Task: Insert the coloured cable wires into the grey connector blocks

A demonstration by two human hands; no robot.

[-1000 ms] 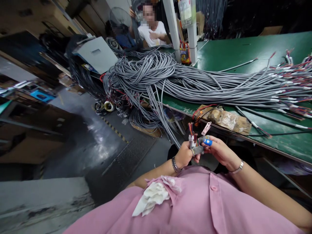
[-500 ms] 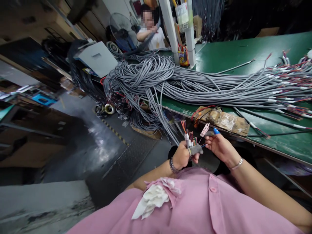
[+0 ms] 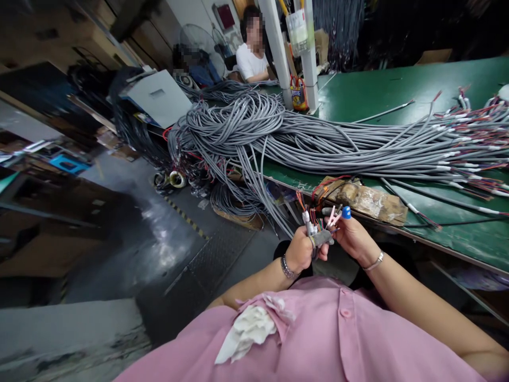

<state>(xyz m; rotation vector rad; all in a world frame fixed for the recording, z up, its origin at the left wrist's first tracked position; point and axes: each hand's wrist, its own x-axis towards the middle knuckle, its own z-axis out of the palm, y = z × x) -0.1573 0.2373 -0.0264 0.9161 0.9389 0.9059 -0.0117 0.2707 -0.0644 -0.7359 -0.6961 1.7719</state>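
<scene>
My left hand [image 3: 301, 250] is closed around the ends of several grey cables, a grey cover on its thumb. From the fist rise white-wrapped cable ends [image 3: 306, 217] with thin coloured wires fanning out. Close on its right, my right hand [image 3: 356, 240] wears a blue cover on the thumb and pinches a small pink clip [image 3: 333, 216], whose two arms form a V. The clip is right beside the coloured wires; whether it touches one I cannot tell.
A thick bundle of grey cables [image 3: 310, 138] lies along the green table [image 3: 366, 87]. A taped cardboard piece [image 3: 374, 204] sits at its near edge. Behind stand a white post [image 3: 278, 48] and a person in white [image 3: 250, 61]. A grey box [image 3: 159, 98] is at left.
My right hand has moved slightly left, bringing the pink clip nearer the wires and turning it edge-on. My left hand still grips the cables. The person behind has lowered an arm and shifted right.
</scene>
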